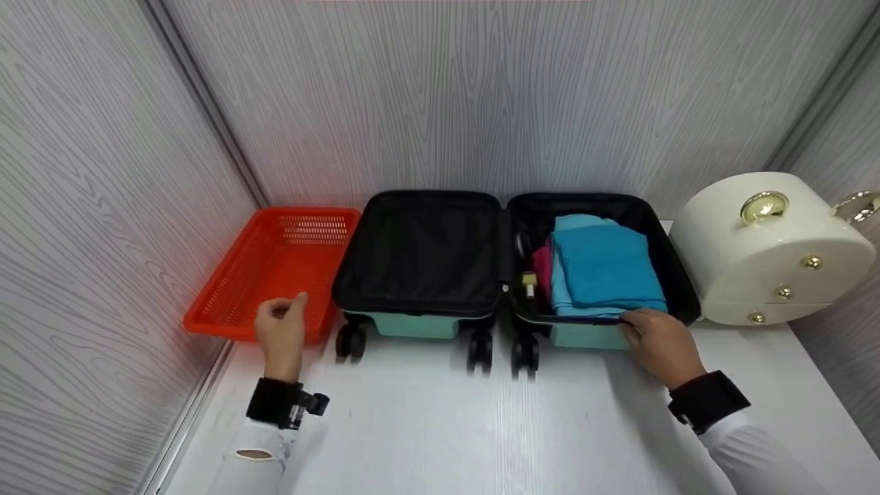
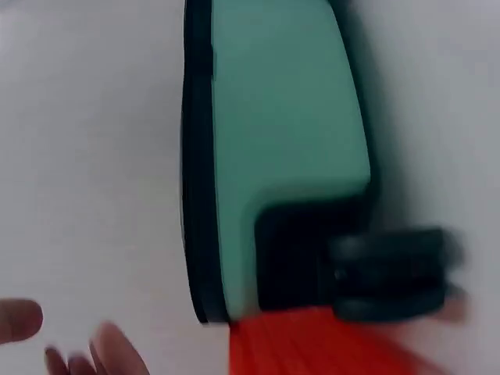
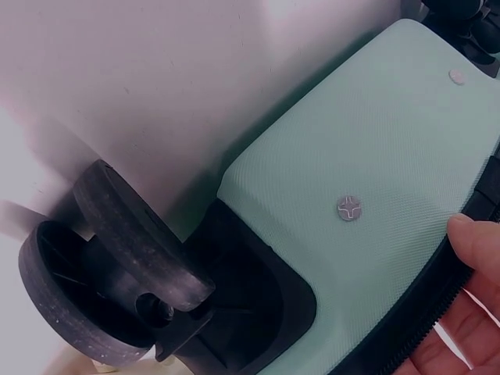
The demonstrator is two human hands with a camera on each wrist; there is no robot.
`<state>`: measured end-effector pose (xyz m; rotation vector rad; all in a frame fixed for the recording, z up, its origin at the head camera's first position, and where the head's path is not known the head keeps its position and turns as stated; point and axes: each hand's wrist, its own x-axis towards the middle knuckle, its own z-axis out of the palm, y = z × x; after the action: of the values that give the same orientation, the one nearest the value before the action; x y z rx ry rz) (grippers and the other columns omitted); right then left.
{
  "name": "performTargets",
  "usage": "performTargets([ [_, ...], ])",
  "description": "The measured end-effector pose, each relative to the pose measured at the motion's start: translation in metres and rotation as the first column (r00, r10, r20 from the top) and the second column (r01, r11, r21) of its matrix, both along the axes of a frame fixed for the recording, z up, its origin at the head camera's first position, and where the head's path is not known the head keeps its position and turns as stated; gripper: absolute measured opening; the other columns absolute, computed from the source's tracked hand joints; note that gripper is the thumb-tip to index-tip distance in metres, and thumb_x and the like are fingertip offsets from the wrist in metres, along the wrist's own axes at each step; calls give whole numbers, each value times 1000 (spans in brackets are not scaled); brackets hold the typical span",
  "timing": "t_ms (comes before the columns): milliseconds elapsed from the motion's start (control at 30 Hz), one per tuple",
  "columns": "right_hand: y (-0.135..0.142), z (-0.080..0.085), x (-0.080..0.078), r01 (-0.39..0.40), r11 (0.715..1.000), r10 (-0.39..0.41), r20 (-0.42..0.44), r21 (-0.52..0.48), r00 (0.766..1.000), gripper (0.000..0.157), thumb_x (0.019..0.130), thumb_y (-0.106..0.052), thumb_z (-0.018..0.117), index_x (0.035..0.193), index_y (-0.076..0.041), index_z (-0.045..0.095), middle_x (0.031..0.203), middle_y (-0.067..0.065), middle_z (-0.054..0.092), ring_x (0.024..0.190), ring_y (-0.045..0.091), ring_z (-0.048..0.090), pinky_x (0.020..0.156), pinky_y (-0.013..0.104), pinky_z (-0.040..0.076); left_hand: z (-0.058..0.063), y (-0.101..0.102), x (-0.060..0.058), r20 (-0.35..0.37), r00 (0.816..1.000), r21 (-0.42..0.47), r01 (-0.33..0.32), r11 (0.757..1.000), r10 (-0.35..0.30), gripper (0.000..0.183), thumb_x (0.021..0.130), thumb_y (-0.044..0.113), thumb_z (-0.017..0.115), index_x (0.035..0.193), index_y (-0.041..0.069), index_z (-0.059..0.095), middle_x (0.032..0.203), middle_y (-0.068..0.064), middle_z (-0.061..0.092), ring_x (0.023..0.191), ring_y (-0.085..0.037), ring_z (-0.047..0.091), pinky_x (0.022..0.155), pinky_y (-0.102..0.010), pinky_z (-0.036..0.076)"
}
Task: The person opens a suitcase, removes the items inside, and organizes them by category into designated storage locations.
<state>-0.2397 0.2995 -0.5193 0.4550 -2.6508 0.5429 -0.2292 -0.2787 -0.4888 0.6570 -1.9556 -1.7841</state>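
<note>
An opened mint-green suitcase (image 1: 415,326) with black lining lies flat, its two halves side by side. Folded blue cloths (image 1: 608,265) are stacked in the right half, with a pink cloth (image 1: 542,265) and a small gold-capped bottle (image 1: 529,283) beside them. My right hand (image 1: 661,347) holds the front rim of that half near its right corner; in the right wrist view the thumb (image 3: 476,241) lies over the zipper edge. Holding nothing, my left hand (image 1: 280,333) hovers before the red basket, thumb and fingers apart in the left wrist view.
The red plastic basket (image 1: 223,328) stands left of the suitcase. A glossy white case (image 1: 742,240) with gold knobs and handle stands close on the right. Black wheels (image 1: 480,349) stick out toward me over the white table (image 1: 440,426). Grey wood-grain panels (image 1: 440,103) rise behind and at both sides.
</note>
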Motion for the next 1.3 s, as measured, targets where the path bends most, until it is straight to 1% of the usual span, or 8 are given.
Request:
performTargets([
  [133, 0, 0, 2, 5, 1000, -5, 14, 8, 1000, 14, 94, 2, 78, 107, 7, 80, 102, 24, 80, 94, 43, 77, 83, 59, 62, -13, -36, -6, 114, 960, 29, -261, 965, 256, 67, 99, 28, 78, 146, 0, 38, 154, -19, 35, 142, -31, 34, 119, -38, 32],
  [267, -1, 0, 1, 6, 1000, -6, 6, 7, 1000, 14, 94, 2, 78, 107, 7, 80, 103, 24, 80, 95, 43, 77, 84, 58, 62, -24, -57, -11, 251, 912, 130, -364, 922, 325, 97, 97, 32, 78, 166, 2, 16, 174, -15, 15, 160, -31, 21, 133, -35, 25],
  [467, -2, -1, 0, -1, 1000, 2, -30, 11, 1000, 13, 93, 2, 81, 105, 5, 80, 102, 22, 80, 95, 42, 77, 83, 56, 63, -30, -74, -11, 299, 948, 417, -230, 880, 106, 102, 105, 32, 65, 172, 16, -10, 180, -7, -7, 166, -35, 8, 130, -57, 33],
  [600, -2, 0, 1, -3, 1000, 4, -27, 18, 1000, 13, 93, 1, 81, 106, 4, 81, 102, 21, 81, 95, 41, 78, 83, 56, 63, -34, -78, -11, 222, 975, 550, -123, 826, -3, 57, 108, 19, 60, 156, 22, 31, 160, -6, 33, 147, -37, 35, 118, -63, 46],
  [733, -1, 1, 0, 3, 1000, -2, -19, 15, 1000, 13, 94, 1, 80, 106, 4, 81, 102, 21, 80, 95, 41, 77, 83, 57, 62, -31, -83, -17, 190, 981, 601, -85, 795, -39, 27, 107, 12, 61, 123, 24, 42, 127, 5, 44, 121, -22, 50, 114, -49, 53],
  [1100, 0, 1, -1, 8, 1000, -7, -21, 16, 1000, 13, 93, 1, 80, 106, 5, 80, 102, 22, 80, 94, 42, 77, 83, 58, 62, -19, -114, -28, 213, 971, 750, -92, 655, -107, 30, 107, 0, 48, 123, 18, 29, 123, 2, 42, 112, -16, 52, 85, -34, 63],
  [1200, 0, 1, 0, 8, 1000, -7, -18, 13, 1000, 14, 94, 1, 80, 107, 5, 80, 102, 22, 80, 95, 43, 77, 83, 58, 62, -17, -117, -29, 220, 973, 752, -123, 647, -71, 37, 106, 0, 50, 127, 19, 27, 124, 1, 41, 119, -17, 50, 87, -36, 63],
  [1300, 1, 1, 0, 1, 1000, -1, -32, 10, 1000, 12, 93, 1, 81, 105, 4, 81, 101, 21, 81, 93, 42, 77, 82, 58, 63, -13, -117, -28, 226, 973, 724, -140, 676, -40, 52, 106, 0, 51, 144, 19, 22, 126, 1, 40, 124, -18, 50, 101, -39, 61],
])
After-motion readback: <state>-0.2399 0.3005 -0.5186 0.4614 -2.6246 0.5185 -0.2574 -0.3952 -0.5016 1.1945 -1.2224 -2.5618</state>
